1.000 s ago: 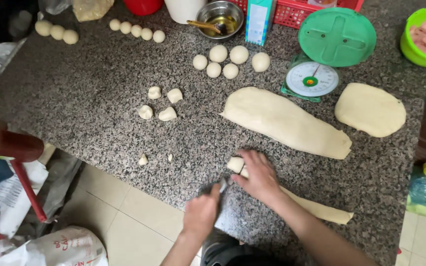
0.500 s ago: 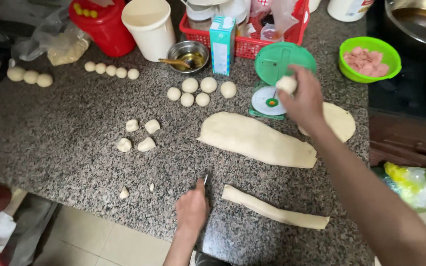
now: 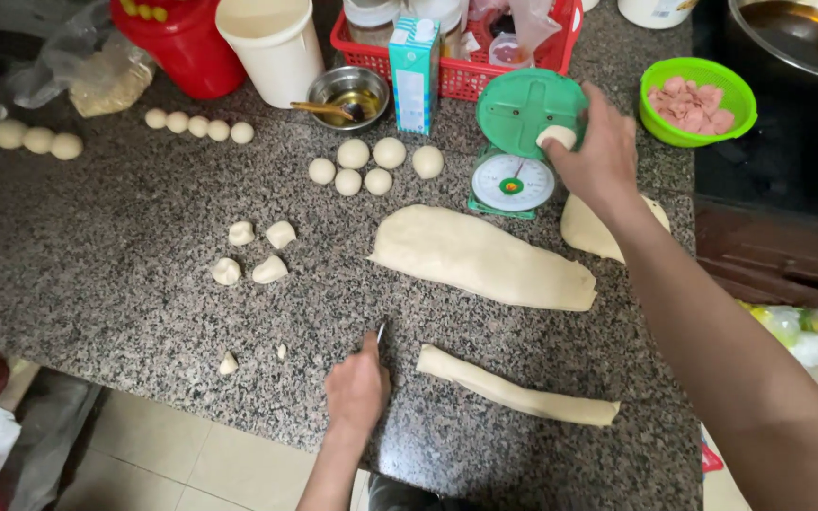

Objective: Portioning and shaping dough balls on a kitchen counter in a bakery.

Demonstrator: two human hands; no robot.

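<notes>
My right hand (image 3: 598, 156) holds a small dough piece (image 3: 557, 137) on the pan of a green kitchen scale (image 3: 521, 142) at the back of the granite counter (image 3: 115, 284). My left hand (image 3: 357, 388) rests near the front edge, gripping a knife (image 3: 380, 334) whose blade points away from me. A thin dough rope (image 3: 513, 390) lies just right of the knife. A large dough slab (image 3: 480, 257) lies between the rope and the scale. Another dough lump (image 3: 587, 227) sits partly hidden under my right forearm.
Several cut dough pieces (image 3: 253, 254) and rolled balls (image 3: 371, 163) lie left of centre, more balls (image 3: 196, 125) farther back. A small metal bowl with a spoon (image 3: 347, 95), carton (image 3: 415, 74), red basket (image 3: 485, 71), white cup (image 3: 272, 47), red tub (image 3: 177, 43) and green bowl of pink pieces (image 3: 698, 99) line the back.
My right hand left the dough rope with a cut piece, carried it up to the scale and now sets it on the pan. The left hand stayed put with the knife.
</notes>
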